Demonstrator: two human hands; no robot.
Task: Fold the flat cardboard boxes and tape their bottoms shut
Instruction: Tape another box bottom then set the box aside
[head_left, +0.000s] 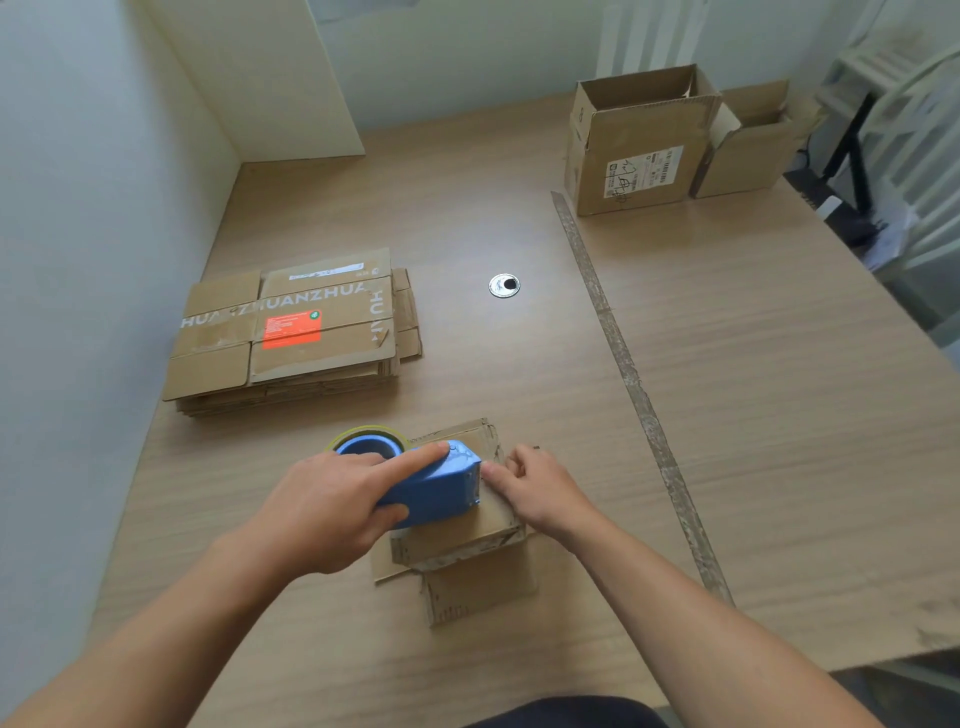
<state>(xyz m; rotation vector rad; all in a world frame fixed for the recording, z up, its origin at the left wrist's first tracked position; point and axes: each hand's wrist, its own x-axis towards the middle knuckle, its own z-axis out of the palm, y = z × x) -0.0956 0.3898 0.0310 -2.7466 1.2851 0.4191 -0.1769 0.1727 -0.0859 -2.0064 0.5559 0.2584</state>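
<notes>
Our left hand (332, 514) grips the blue tape dispenser (436, 493) atop the near-centre box (467, 538) while our right hand (540, 488) presses it down with its fingertips; we judge its bottom mid-taping, two folded boxes (639, 150) done far right, the flat stack (291, 332) left waiting
</notes>
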